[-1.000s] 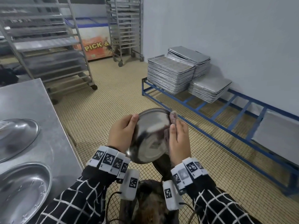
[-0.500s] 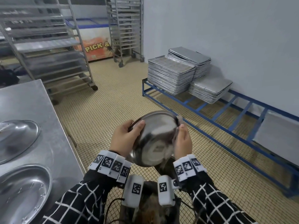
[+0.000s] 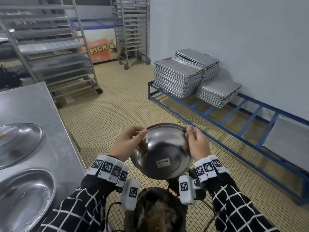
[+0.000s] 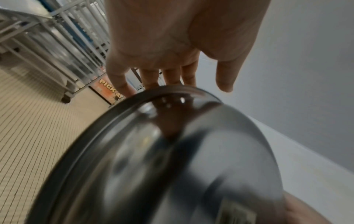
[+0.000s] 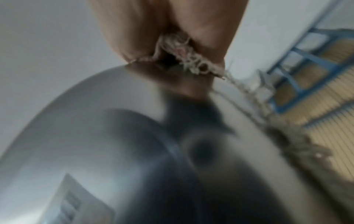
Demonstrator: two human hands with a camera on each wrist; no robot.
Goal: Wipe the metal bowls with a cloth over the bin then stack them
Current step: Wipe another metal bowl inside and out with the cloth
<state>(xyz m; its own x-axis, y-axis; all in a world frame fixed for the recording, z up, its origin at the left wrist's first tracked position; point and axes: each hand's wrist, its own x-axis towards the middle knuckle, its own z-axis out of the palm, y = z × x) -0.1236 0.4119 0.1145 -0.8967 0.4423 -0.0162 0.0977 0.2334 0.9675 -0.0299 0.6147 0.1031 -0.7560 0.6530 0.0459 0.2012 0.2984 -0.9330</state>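
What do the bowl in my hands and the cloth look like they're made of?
Bowl: likely stainless steel, polished, since it mirrors the hands and room. Cloth: seems a pale, loosely woven fabric with frayed threads; too blurred to tell the fibre.

Both hands [image 3: 128, 143] [image 3: 198, 144] raised, fingers curled

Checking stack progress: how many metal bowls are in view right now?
3: one bowl held between left hand and right hand, two bowls on the steel table, far and near. Others may lie off-frame.
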